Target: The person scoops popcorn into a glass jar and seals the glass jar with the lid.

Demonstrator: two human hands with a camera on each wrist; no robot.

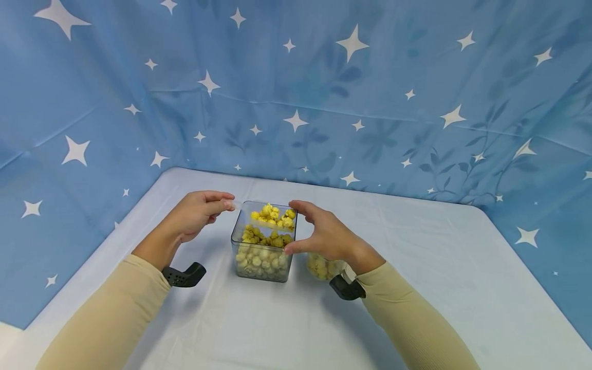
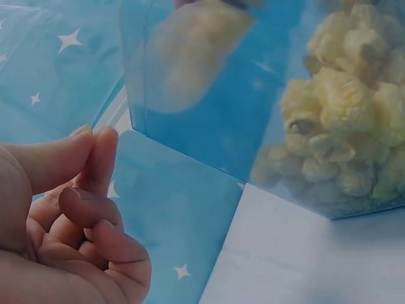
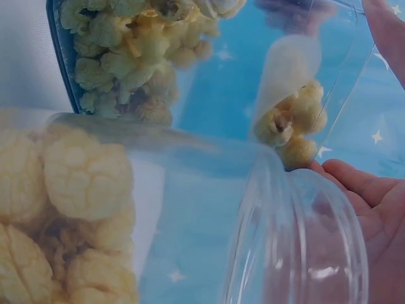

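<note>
My left hand (image 1: 201, 210) pinches the handle of a translucent scoop (image 1: 237, 205) between thumb and forefinger, the other fingers curled. The scoop's bowl (image 2: 193, 54) is inside a clear square container (image 1: 265, 278) and carries yellow popcorn (image 1: 269, 211). More popcorn (image 1: 259, 257) lies piled in the container's lower part, towards its front. At the container's right side, my right hand (image 1: 324, 234) holds it, thumb at the front corner and fingers at the back corner. In the right wrist view, that hand's palm (image 3: 386, 234) lies beside the container wall.
A clear round jar (image 3: 190, 196) with large rounded popcorn pieces stands right of the container, partly beneath my right hand and wrist. White cloth (image 1: 259, 329) covers the table. A blue star-patterned curtain (image 1: 296, 92) borders its back and sides.
</note>
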